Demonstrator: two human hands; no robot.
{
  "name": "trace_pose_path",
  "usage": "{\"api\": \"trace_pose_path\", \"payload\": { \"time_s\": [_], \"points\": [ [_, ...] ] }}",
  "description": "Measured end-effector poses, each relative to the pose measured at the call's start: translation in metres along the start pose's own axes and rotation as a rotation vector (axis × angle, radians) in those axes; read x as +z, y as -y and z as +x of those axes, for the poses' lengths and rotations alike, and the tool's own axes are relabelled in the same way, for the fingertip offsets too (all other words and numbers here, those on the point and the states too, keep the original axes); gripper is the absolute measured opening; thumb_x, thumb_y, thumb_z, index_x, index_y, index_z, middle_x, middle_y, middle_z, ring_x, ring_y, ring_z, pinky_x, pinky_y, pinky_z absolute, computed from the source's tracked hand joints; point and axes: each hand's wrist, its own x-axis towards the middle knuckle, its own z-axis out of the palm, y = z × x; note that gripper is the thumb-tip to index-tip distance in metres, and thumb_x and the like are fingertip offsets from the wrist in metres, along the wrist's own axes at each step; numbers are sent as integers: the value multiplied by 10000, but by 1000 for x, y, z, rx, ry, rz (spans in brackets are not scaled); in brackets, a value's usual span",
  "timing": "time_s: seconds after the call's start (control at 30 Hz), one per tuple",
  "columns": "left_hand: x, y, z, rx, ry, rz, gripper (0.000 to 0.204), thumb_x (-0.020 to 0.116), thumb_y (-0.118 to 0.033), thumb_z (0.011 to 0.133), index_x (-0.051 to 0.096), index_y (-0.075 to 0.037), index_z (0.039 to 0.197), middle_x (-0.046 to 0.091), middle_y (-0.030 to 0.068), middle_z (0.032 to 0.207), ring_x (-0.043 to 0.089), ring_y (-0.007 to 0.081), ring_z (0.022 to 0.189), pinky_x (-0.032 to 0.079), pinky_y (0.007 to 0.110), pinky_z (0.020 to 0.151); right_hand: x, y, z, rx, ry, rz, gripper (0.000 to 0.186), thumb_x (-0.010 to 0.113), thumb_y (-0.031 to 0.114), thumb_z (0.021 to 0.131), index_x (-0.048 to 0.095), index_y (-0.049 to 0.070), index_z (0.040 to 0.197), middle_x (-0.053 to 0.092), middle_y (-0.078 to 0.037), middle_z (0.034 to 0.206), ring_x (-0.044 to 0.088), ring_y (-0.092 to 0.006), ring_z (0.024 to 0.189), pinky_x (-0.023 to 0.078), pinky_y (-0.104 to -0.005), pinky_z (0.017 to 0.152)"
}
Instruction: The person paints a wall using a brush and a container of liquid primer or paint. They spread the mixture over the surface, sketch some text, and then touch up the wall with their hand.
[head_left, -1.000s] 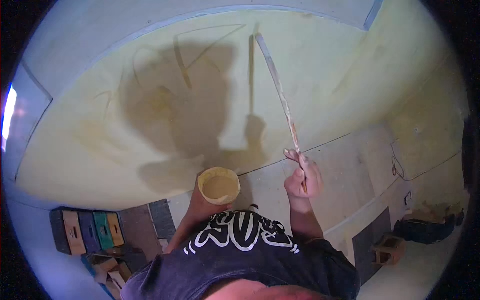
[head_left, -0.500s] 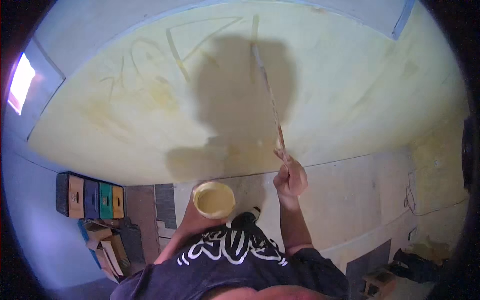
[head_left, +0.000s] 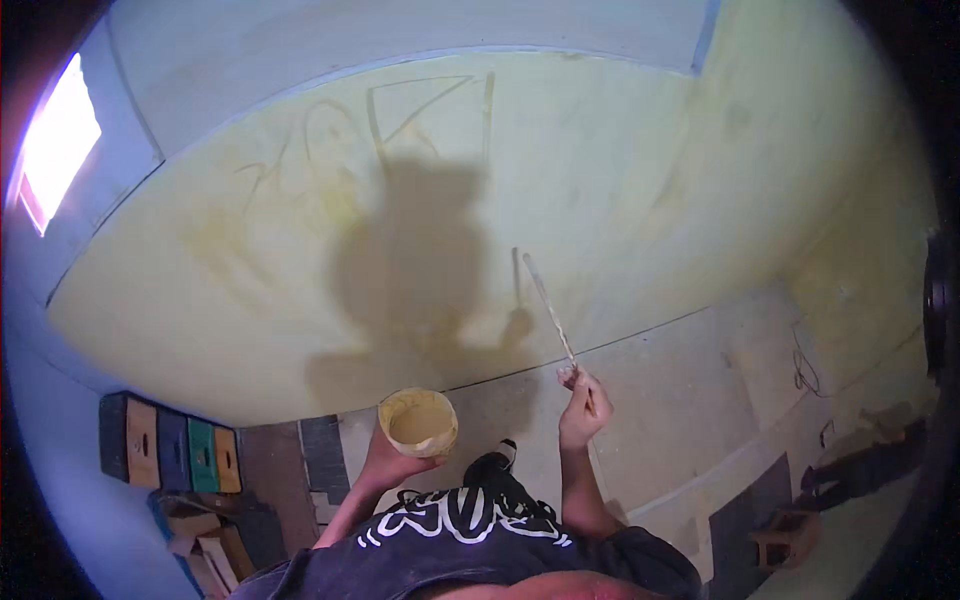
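Observation:
My left hand (head_left: 385, 468) is closed around a small tub (head_left: 432, 447) of pale yellow-beige paint, held upright at waist height. Between the fingers of my right hand (head_left: 584, 415) is a long thin paintbrush (head_left: 549, 305), pointing up and forward. Its tip is apart from the yellow wall (head_left: 620, 200), and the brush's shadow falls just left of it. Darker painted lines mark the wall's upper part: a pointed, flag-like outline (head_left: 375, 120), an upright stroke (head_left: 489, 105) to its right, and curved lines (head_left: 310, 130) to its left.
A unit of coloured drawers (head_left: 172, 448) stands at the left, with cardboard (head_left: 215, 560) below it. Lower right is a small wooden stool (head_left: 785, 540). A cable (head_left: 803, 370) lies by the right wall. A bright window (head_left: 62, 140) is at upper left.
My right hand has lowered the brush from the upright stroke, off the wall. The whole view has shifted, and the tub stays in my left hand.

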Motion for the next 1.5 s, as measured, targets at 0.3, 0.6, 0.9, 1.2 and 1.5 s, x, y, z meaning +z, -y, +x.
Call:
{"api": "trace_pose_path", "payload": {
  "time_s": [0.3, 0.6, 0.9, 1.2, 1.5],
  "points": [
    [3, 36, -60, 108, -60, -80, 1027, 943, -190, 552, 352, -26, 1376, 511, 121, 1327, 493, 245, 1262, 390, 392, 1071, -20, 125, -19, 210, -225, 455, 301, 535, 296, 1011, 562, -3, 986, 588, -88, 758, 586, -146, 627, 514, -301, 539],
    [10, 47, -82, 106, -251, -63, 1114, 942, -149, 550, 267, -29, 1428, 463, 156, 1368, 466, 265, 1293, 377, 403, 1099, 0, 168, 37, -23, 270, 538, 322, 562, 334, 987, 508, 56, 833, 506, -44, 703, 498, -118, 470, 408, -256, 360],
    [13, 57, -79, 98, -321, 57, 1129, 947, -236, 573, 252, -58, 1444, 482, 191, 1345, 500, 304, 1267, 416, 428, 1073, 30, 171, 35, -20, 836, 398, 266, 598, 195, 965, 601, -32, 826, 591, -111, 697, 571, -160, 526, 453, -275, 413],
    [-1, 36, -68, 97, -157, 25, 1108, 954, -205, 564, 276, -5, 1416, 500, 188, 1331, 512, 289, 1258, 425, 406, 1061, 64, 195, 13, -64, 1104, 190, 103, 619, 44, 923, 689, -26, 893, 687, -89, 781, 611, -125, 606, 493, -260, 560],
    [-20, 44, -47, 106, 146, 39, 1009, 925, -181, 583, 332, -21, 1384, 528, 156, 1295, 540, 247, 1205, 449, 386, 1020, 58, 200, -11, 107, 933, 55, 131, 673, 104, 909, 670, -10, 844, 703, -78, 838, 637, -146, 701, 496, -280, 631]
  ]
}}
